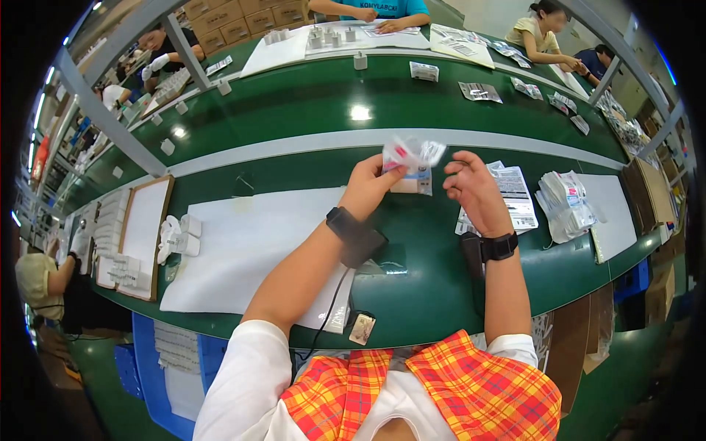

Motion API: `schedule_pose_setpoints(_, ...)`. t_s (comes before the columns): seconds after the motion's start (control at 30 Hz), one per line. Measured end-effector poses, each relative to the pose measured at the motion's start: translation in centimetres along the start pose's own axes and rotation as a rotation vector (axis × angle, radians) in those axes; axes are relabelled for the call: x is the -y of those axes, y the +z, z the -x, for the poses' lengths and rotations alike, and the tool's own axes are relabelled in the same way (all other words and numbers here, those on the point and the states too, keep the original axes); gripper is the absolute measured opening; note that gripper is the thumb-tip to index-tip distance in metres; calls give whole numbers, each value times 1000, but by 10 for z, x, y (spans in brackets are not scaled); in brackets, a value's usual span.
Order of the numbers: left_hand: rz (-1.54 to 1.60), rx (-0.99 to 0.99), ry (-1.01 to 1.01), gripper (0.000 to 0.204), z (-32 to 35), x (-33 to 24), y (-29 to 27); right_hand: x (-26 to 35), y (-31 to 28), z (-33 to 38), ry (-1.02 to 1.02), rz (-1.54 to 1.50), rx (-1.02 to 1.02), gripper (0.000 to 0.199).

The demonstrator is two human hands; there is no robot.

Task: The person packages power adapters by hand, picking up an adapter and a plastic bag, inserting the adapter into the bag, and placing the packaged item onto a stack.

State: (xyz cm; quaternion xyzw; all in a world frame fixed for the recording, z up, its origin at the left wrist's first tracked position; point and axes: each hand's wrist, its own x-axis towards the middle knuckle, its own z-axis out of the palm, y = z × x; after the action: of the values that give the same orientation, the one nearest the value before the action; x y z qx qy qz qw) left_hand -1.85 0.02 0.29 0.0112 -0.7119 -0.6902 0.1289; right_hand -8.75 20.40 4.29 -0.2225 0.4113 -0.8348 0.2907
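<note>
My left hand (364, 189) pinches a small clear-and-white plastic packet (419, 182) with pink print, held above the green table. The packet's upper part is smeared by motion. Just to its right, my right hand (476, 192) is raised with its fingers apart and loosely curled, and I see nothing in it. Flat printed pouches (517, 197) lie partly hidden behind that hand and wrist. Farther right sits a pile of filled plastic packets (565, 206). Black bands with dark box-shaped units are strapped to both wrists.
A white sheet (243, 250) covers the table's left part, beside white adapter-like blocks (190, 237) and a wood-edged tray (163, 209). A small beige block (362, 328) lies near the front edge. Beyond, a green conveyor (294, 110) carries scattered packets; several people work around it.
</note>
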Motion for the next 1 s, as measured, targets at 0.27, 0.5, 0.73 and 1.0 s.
schedule_pose_setpoints(0.27, 141, -110, -161, 36, -3, 7, 9, -35, -23, -17, 211, 707, -82, 24)
schedule_pose_setpoints(0.5, 9, -107, 48, 27, -19, 19, -3, -47, -16, -35, 0, 350, -293, 17)
schedule_pose_setpoints(0.73, -973, 268, 112, 28, -8, 34, -21, -32, -29, -9, -187, 1448, 131, 16)
schedule_pose_setpoints(1.0, -1019, 228, 74, 35, 5, 24, -2, -45, 14, -13, -57, 1614, 274, 15)
